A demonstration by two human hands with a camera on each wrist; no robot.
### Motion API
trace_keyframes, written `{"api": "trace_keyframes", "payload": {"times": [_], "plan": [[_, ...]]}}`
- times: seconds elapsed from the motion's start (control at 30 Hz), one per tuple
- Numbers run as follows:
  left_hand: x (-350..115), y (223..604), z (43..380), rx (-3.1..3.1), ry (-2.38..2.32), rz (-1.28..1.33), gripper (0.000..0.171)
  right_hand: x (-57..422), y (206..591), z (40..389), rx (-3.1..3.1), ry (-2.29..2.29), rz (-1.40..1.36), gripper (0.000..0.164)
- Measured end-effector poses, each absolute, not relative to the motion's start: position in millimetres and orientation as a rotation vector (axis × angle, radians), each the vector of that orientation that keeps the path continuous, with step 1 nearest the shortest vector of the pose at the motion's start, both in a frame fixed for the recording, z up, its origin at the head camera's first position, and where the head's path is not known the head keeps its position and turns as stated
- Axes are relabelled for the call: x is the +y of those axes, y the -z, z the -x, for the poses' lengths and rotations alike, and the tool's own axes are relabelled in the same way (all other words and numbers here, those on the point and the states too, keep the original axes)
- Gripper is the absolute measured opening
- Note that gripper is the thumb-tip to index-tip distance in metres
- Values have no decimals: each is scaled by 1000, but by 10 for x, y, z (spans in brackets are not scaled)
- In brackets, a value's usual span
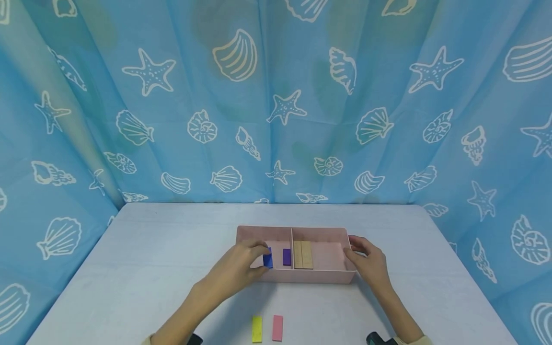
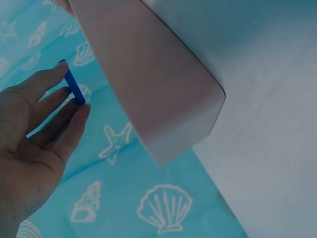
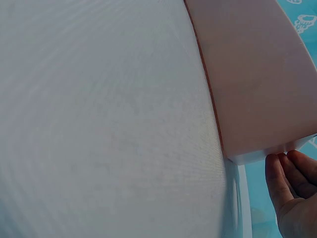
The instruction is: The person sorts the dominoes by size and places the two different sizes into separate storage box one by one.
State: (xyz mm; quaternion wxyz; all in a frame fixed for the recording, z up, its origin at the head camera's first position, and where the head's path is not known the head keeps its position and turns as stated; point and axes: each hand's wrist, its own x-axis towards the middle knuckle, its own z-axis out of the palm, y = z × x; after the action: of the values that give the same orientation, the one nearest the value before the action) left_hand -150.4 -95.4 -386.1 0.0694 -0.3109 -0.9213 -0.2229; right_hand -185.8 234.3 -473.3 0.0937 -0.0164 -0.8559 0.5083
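Observation:
My left hand (image 1: 236, 266) pinches a small flat blue block (image 1: 268, 258) between thumb and fingertips, over the left compartment of a pink two-compartment box (image 1: 310, 277). In the left wrist view the blue block (image 2: 75, 84) stands nearly on edge between the fingertips, apart from the box wall. A purple block (image 1: 286, 257) lies in the left compartment beside the divider. Two plain wooden blocks (image 1: 303, 255) lie side by side in the right compartment, against the divider. My right hand (image 1: 370, 262) holds the box's right end, its fingertips touching the outer wall in the right wrist view.
A yellow block (image 1: 257, 329) and a pink block (image 1: 277, 328) lie on the white table (image 1: 129, 278) in front of the box. Behind the table hangs a blue curtain (image 1: 241, 105) with shell and starfish prints, which also runs along both sides.

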Motion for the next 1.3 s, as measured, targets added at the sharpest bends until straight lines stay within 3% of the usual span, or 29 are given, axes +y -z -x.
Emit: {"api": "trace_keyframes", "payload": {"times": [0.77, 1.3], "plan": [[-773, 4242, 2063, -2921, 822, 921, 28, 2353, 4736, 1857, -2547, -1520, 50, 40], [-660, 4345, 2211, -3034, 782, 946, 30, 2355, 4714, 1858, -2557, -1527, 77, 41]]}}
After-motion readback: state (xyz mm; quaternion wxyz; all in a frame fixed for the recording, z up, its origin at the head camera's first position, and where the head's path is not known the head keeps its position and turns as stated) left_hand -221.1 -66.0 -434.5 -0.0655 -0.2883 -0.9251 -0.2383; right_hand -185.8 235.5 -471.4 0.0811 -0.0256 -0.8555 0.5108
